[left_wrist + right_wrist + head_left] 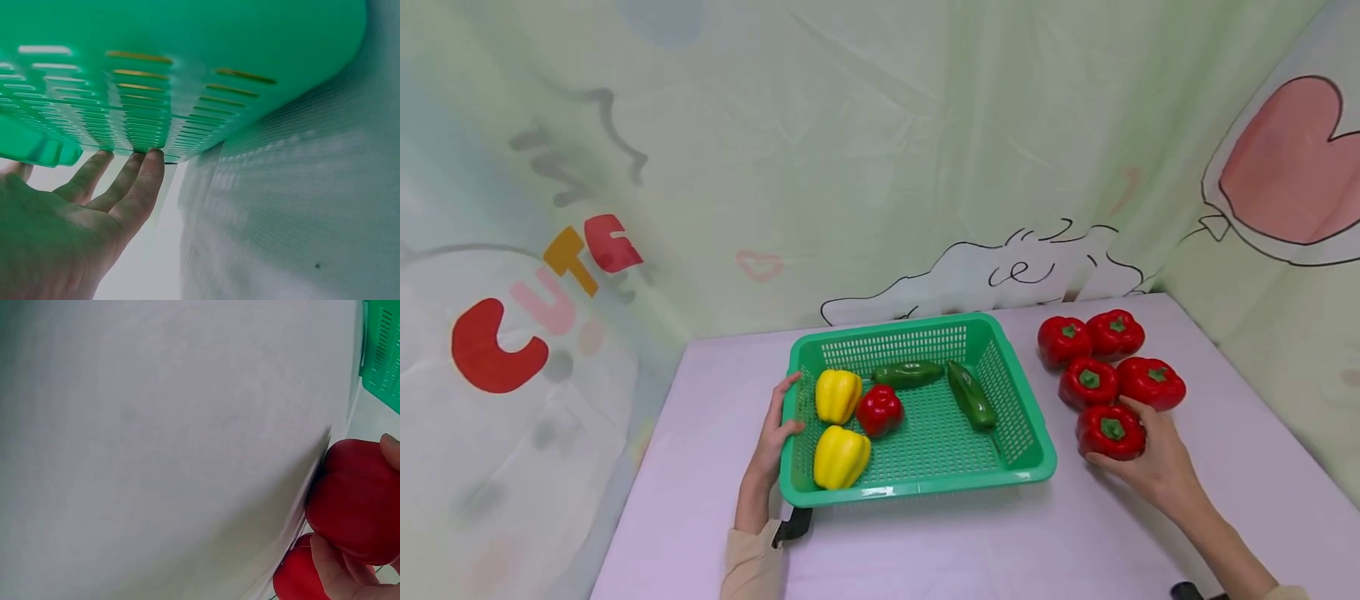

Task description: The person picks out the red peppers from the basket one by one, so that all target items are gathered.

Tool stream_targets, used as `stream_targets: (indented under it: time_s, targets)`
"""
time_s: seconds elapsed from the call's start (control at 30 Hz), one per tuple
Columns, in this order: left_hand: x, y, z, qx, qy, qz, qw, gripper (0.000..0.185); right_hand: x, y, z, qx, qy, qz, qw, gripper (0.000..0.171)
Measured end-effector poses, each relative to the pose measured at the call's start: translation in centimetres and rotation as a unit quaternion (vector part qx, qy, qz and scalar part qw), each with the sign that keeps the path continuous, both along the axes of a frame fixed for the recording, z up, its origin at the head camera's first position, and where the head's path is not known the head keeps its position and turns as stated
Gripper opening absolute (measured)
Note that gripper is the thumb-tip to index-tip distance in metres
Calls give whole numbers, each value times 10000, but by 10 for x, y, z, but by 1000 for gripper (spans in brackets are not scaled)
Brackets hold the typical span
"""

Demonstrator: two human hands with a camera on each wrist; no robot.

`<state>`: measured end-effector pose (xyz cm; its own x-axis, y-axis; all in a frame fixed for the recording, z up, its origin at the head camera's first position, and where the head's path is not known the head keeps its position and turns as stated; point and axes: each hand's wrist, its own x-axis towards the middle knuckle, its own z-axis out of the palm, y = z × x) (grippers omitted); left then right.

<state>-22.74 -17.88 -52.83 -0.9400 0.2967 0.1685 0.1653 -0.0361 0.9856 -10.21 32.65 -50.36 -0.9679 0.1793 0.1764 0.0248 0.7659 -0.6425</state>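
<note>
A green plastic basket (pixel 917 485) holds two yellow bell peppers (pixel 842 457), a red bell pepper (pixel 880 410) and two long green peppers (pixel 972 396). At its left side is my left hand (pixel 769 442), thumb and a finger at the rim. The left wrist view shows this hand's (pixel 69 231) fingers nearly straight, touching the slotted outer wall (pixel 144 94). To the right of the basket, my right hand (pixel 1161 458) grips a red bell pepper (pixel 1111 432), thumb on the near side and fingers on the far side. In the right wrist view the same pepper (pixel 356 500) is between fingertips.
Several more red bell peppers (pixel 1088 382) stand grouped just beyond the right hand, close together. A pale cloth (pixel 692 467) covers the table. Behind it hangs a printed curtain (pixel 880 167). Dark straps (pixel 793 527) show near the left wrist.
</note>
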Motion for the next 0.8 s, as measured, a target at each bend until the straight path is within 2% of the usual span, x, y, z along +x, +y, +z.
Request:
stream_targets:
  time_s: [0.27, 0.5, 0.7, 0.8]
  targets:
    - [2, -1, -5, -70, -48, 22, 10000, 77, 3, 1, 0, -166, -572, -122, 9981, 113]
    - [1, 0, -3, -55, 18, 5, 10000, 77, 7, 1, 4, -203, -678, -250, 9972, 110]
    - [-1, 0, -4, -46, 6, 36, 10000, 77, 2, 1, 7, -155, -550, -354, 9977, 108]
    - [0, -1, -4, -60, -6, 24, 10000, 77, 3, 1, 7, -221, -689, -399, 9966, 110]
